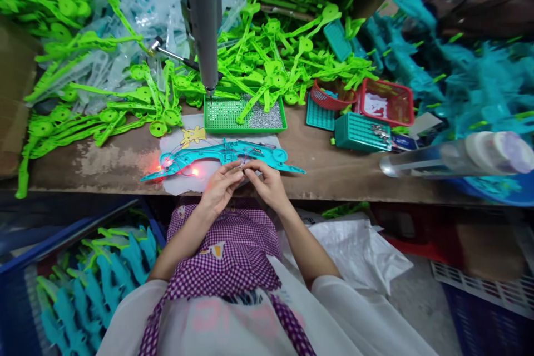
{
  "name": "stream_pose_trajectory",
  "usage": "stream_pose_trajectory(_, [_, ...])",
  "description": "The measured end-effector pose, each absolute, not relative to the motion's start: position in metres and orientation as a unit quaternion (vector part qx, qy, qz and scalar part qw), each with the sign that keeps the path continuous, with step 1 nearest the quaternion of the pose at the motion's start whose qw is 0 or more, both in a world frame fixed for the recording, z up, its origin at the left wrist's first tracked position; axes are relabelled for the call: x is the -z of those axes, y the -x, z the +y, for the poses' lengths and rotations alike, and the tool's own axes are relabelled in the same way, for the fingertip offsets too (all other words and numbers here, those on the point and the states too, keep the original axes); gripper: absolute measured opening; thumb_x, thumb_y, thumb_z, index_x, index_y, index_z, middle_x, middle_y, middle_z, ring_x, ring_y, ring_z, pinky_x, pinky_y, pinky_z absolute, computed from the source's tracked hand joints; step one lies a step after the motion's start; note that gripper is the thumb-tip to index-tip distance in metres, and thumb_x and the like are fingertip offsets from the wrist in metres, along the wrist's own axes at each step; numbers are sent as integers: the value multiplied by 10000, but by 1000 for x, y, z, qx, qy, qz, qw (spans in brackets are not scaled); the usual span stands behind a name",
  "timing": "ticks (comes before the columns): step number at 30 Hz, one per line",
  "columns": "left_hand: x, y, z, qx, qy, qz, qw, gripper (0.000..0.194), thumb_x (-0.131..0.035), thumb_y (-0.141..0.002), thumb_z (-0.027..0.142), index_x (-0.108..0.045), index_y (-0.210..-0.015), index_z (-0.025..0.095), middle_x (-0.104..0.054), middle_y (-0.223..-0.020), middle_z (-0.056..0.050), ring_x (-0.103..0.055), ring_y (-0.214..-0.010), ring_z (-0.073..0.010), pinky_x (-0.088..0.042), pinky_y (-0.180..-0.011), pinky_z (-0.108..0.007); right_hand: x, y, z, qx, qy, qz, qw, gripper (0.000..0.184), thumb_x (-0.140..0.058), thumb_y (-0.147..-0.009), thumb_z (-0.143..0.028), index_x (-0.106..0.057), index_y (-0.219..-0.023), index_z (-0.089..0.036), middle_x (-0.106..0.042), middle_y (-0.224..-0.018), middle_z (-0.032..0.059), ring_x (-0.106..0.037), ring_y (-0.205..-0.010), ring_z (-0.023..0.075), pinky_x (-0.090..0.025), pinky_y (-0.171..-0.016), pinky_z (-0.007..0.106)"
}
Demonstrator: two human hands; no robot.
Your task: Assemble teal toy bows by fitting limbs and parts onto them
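A teal plastic bow-shaped shell (200, 154) lies on a white sheet (183, 184) at the table's front edge. Thin wires run along its inside, and red lights (194, 172) glow near its left end. Just in front of the shell, my left hand (220, 186) and my right hand (267, 182) meet with fingertips pinched together. Between them is a small dark piece, too small to name, close to the wires. Behind the shell sits a green tray (246, 129) holding many small screws, with one green plastic arm lying across it.
A grey electric screwdriver (202, 22) hangs over the tray. Green plastic arms (271, 75) are heaped behind, beside a hammer (175, 55). To the right stand a red basket (406, 101), a teal basket (354, 132) and a clear bottle (442, 156). A blue crate (75, 228) holds teal parts lower left.
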State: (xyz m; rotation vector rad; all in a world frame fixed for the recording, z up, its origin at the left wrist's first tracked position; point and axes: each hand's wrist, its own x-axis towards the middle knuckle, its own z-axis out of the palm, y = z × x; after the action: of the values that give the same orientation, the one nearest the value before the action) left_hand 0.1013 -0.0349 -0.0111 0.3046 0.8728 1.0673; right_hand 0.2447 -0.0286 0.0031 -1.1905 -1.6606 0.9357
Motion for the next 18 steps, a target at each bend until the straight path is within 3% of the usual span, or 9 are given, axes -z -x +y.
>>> stream_pose_trajectory(2, [9,-97,-38,-496,-218,407,735,401,-824,-678,198,-671,-1048,188,-722,-934,-17,-696,-841,-119,-567,-838,-261,-6,-247,-29,-365,490,-665,430,182,-573,-907,-359,-699,-926,-229,-743,-910,35,-666,-932,181,-516,-880,357])
stream_pose_trajectory(4, [5,-80,-40,-513,-359,452,635,369,-804,-718,288,-684,-1056,203,-704,-978,-40,-685,-890,-155,-560,-882,-336,-9,-255,-26,-354,512,-653,432,190,-601,-882,-387,-708,-905,-232,-734,-873,32,-657,-900,188,-511,-872,367])
stream_pose_trajectory(7, [-2,-30,-38,-512,-548,591,296,255,-735,-795,364,-717,-1005,220,-652,-1096,-68,-623,-1061,-213,-483,-1013,-434,-8,-273,-19,-327,571,-610,442,222,-618,-857,-427,-703,-845,-222,-697,-819,29,-634,-816,182,-508,-811,356])
stream_pose_trajectory(9, [-3,8,-35,-447,-563,685,115,266,-671,-851,363,-713,-1058,202,-618,-1174,-102,-569,-1158,-258,-414,-1073,-478,-3,-285,-17,-291,616,-595,427,247,-630,-837,-443,-692,-772,-213,-651,-792,30,-613,-793,184,-503,-796,363])
stream_pose_trajectory(13, [7,55,-32,-290,-600,740,90,366,-624,-874,373,-680,-1181,181,-627,-1227,-146,-536,-1198,-320,-387,-1069,-504,4,-296,-17,-239,632,-620,398,239,-666,-810,-448,-720,-806,-216,-618,-928,62,-612,-946,216,-486,-920,418])
stream_pose_trajectory(15, [14,60,-32,-277,-601,742,108,360,-600,-882,371,-676,-1183,189,-659,-1195,-129,-562,-1167,-309,-401,-1055,-487,2,-300,-18,-231,625,-611,428,242,-654,-831,-434,-726,-909,-216,-625,-995,75,-616,-1005,219,-495,-927,406])
stream_pose_trajectory(18, [17,56,-34,-299,-586,747,100,359,-591,-879,387,-671,-1166,186,-673,-1183,-120,-586,-1141,-292,-417,-1036,-461,-3,-308,-21,-226,630,-598,441,267,-635,-847,-443,-710,-934,-202,-663,-961,76,-639,-945,211,-516,-874,383])
